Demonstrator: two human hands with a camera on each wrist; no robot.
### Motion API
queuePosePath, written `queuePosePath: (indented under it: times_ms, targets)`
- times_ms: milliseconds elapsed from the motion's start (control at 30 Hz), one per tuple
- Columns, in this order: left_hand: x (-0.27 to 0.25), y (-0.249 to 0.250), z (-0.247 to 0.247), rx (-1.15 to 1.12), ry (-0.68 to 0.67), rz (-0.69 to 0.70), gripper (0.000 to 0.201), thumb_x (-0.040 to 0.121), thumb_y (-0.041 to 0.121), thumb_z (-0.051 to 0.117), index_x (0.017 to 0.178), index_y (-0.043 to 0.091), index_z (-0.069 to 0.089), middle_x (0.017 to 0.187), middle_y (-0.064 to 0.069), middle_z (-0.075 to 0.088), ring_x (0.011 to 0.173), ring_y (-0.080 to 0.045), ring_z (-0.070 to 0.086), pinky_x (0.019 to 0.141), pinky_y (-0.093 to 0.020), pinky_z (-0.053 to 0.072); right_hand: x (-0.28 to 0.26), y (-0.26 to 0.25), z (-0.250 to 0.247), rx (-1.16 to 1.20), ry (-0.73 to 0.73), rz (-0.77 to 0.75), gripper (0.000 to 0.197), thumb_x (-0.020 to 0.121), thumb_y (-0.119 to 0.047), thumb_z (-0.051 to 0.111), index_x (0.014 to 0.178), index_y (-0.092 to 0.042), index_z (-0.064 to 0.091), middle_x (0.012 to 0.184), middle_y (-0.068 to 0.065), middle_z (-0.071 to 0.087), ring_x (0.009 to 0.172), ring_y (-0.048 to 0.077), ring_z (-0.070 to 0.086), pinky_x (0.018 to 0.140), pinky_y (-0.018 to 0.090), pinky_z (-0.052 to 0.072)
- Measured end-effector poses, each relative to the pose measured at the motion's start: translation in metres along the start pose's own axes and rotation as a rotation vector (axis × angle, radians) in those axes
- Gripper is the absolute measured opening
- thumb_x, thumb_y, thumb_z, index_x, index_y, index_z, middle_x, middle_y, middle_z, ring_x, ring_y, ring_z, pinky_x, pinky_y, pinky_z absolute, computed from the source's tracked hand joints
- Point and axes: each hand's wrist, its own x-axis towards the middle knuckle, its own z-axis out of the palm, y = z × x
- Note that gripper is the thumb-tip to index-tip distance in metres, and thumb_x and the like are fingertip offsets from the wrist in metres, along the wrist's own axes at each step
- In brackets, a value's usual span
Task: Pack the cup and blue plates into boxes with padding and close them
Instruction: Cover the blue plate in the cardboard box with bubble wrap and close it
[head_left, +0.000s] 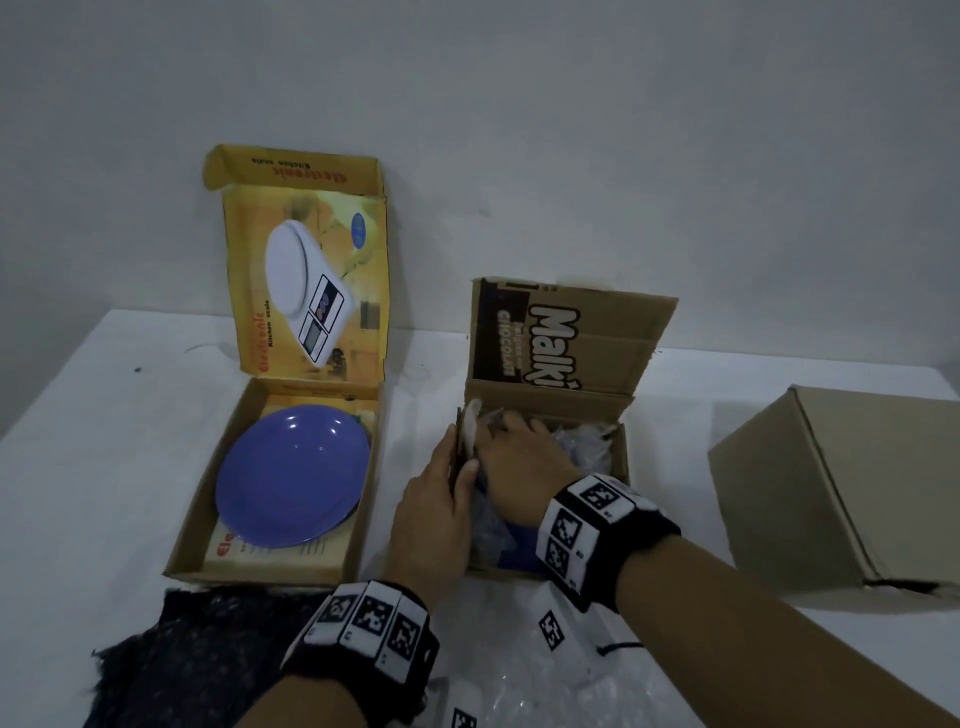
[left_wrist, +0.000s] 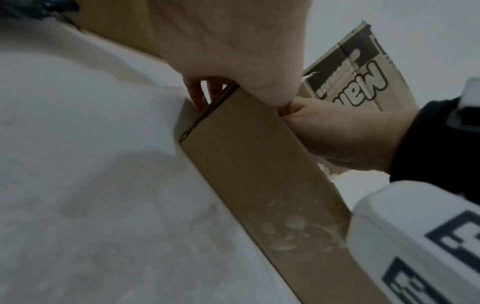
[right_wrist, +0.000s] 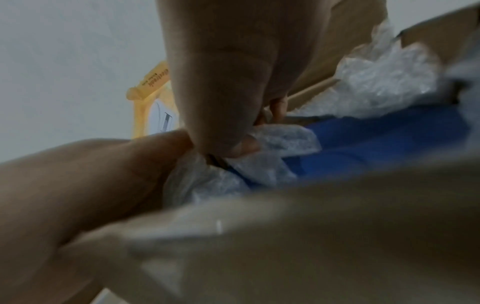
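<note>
An open yellow kitchen-scale box (head_left: 189, 512) at the left holds one blue plate (head_left: 293, 475). In the middle stands an open brown chocolate box (head_left: 597, 338) with another blue plate (head_left: 514, 551) (right_wrist: 376, 144) and bubble wrap (head_left: 587, 441) (right_wrist: 384, 82) inside. My left hand (head_left: 457, 452) (left_wrist: 228, 51) grips that box's left side wall (left_wrist: 259, 174), thumb inside and fingers outside. My right hand (head_left: 506, 431) (right_wrist: 221, 102) reaches into the box's far left corner and pinches a white padding sheet (head_left: 470, 428) (right_wrist: 280, 135) over the plate. No cup shows.
A closed plain cardboard box (head_left: 831, 493) sits at the right of the white table (head_left: 93, 415). A dark cloth (head_left: 208, 660) lies at the near left, and loose bubble wrap (head_left: 545, 675) lies in front of the middle box. A wall rises just behind.
</note>
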Motion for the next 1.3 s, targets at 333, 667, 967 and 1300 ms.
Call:
queuePosePath:
  times_ms: [333,667,967,1300]
  targets:
    - [0.000,0.001,0.002,0.033,0.041,-0.068,0.042,0.100,0.032,0.035,0.140,0.041,0.029,0.117,0.001,0.064,0.101,-0.015,0.061,0.088,-0.043,0.052,-0.004,0.007,0.003,0.079,0.251,-0.111,0.037,0.068,-0.014,0.077,0.101,-0.003,0.065,0.089,0.014,0.066,0.066,0.027,0.066,0.048,0.025,0.051]
    - [-0.001,0.001,0.003,0.031,0.043,-0.090,0.041,0.100,0.032,0.031,0.141,0.039,0.030,0.098,-0.004,0.064,0.081,-0.019,0.060,0.068,-0.033,0.044,0.006,0.006,-0.032,0.217,-0.097,-0.031,0.036,0.082,-0.011,0.057,0.117,-0.007,0.053,0.121,0.012,0.052,0.110,0.030,0.052,0.092,0.043,0.047]
    - [0.000,0.001,0.006,0.020,0.047,-0.055,0.041,0.100,0.035,0.030,0.137,0.049,0.025,0.112,0.003,0.065,0.093,-0.014,0.064,0.080,-0.044,0.054,-0.026,-0.001,-0.014,0.053,-0.092,-0.159,0.059,0.100,-0.009,0.031,0.149,-0.005,0.000,0.159,0.011,-0.004,0.146,0.023,0.001,0.120,0.035,0.006]
    - [0.002,-0.002,0.006,0.005,0.044,-0.093,0.042,0.099,0.035,0.030,0.139,0.049,0.024,0.095,-0.006,0.064,0.080,-0.024,0.062,0.069,-0.039,0.049,-0.022,-0.009,-0.024,0.028,-0.037,-0.017,0.050,0.083,-0.021,0.055,0.126,-0.008,0.033,0.126,0.017,0.045,0.116,0.031,0.038,0.094,0.039,0.034]
